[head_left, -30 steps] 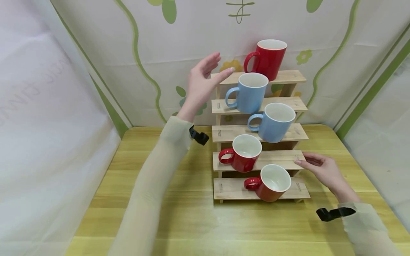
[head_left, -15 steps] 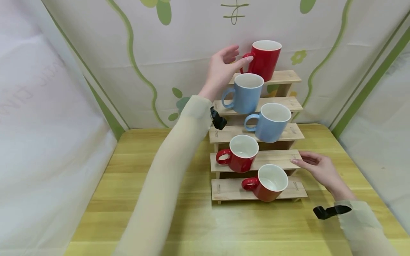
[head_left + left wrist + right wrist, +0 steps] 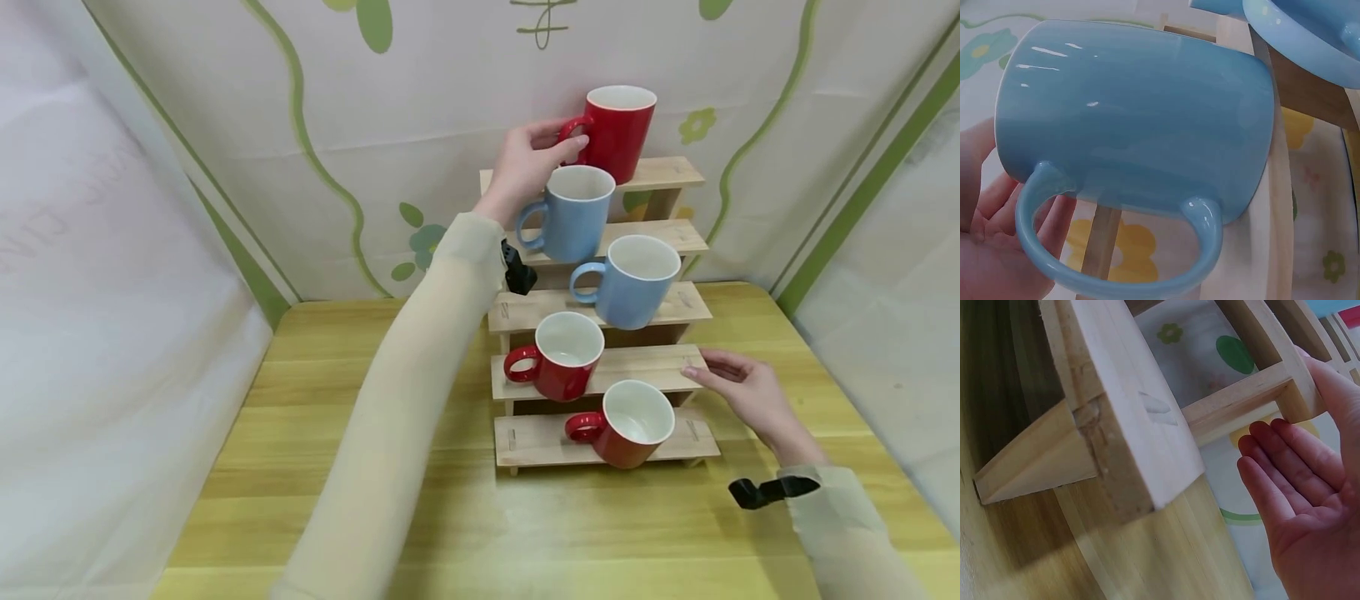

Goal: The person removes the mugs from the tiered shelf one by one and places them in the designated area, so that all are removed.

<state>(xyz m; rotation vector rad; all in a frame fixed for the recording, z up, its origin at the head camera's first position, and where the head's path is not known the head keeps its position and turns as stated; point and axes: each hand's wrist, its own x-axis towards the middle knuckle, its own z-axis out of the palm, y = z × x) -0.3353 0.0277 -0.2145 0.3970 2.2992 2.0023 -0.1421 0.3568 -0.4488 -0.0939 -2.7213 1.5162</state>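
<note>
In the head view, my left hand (image 3: 525, 167) pinches the handle of a red mug (image 3: 622, 137) on the top step of a wooden tiered rack (image 3: 532, 307). One step lower stands a blue mug (image 3: 577, 221), close beneath that hand; in the left wrist view this blue mug (image 3: 1135, 119) hides the red one and part of the hand. At the rack's right end, my right hand (image 3: 753, 400) holds the second step from the bottom, thumb on top. The right wrist view shows its fingers (image 3: 1297, 462) stretched below the board.
Another blue mug (image 3: 633, 292) stands on the middle step. Below it are a red mug (image 3: 562, 371) and, on the lowest step, one more red mug (image 3: 626, 437). The rack stands on a wooden table (image 3: 315, 400), with a patterned cloth (image 3: 420, 100) hanging behind.
My left hand has moved right from beside the rack's top step and taken hold of the top red mug's handle. My right hand stays at the rack's end. The view has shifted slightly.
</note>
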